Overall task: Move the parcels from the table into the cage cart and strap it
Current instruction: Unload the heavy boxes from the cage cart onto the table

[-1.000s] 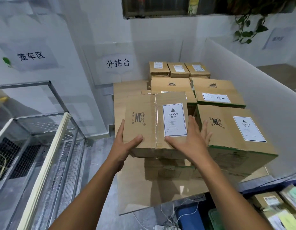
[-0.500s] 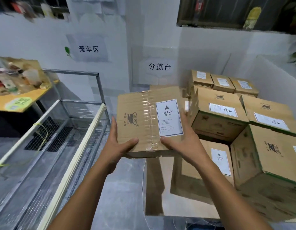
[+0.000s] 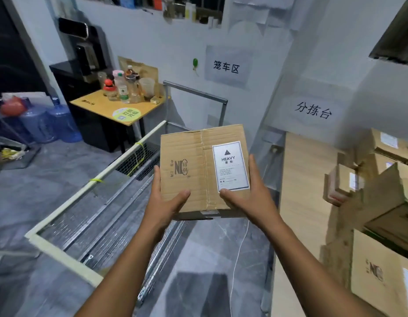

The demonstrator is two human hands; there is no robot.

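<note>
The parcel (image 3: 198, 172), a brown cardboard box sealed with clear tape down its middle, is held up in the air in both hands. It hangs between the cage cart (image 3: 120, 167) on the left and the table (image 3: 299, 179) on the right, and rests on neither. Its top faces the camera and carries a white label (image 3: 230, 167) printed "HEAVY" beside a printed logo.

The left hand (image 3: 166, 202) grips the near left corner. Its thumb is pressed flat on the top, and its fingers (image 3: 157, 177) run straight up the left side, held together. The right hand (image 3: 253, 197) grips the near right corner. Its thumb lies at the label's lower edge, and its fingers (image 3: 252, 165) run close together up the right side.

The cage cart has wire-mesh walls, a grey metal frame and a cream-coloured rim bound with yellow ties. Other parcels (image 3: 381, 275) stand stacked on the table at the right edge of the view. Behind the cart stands a small wooden side table (image 3: 100, 106) crowded with bottles, with blue water jugs (image 3: 61, 121) on the floor to its left. Two paper signs (image 3: 226, 67) hang on the white wall.
</note>
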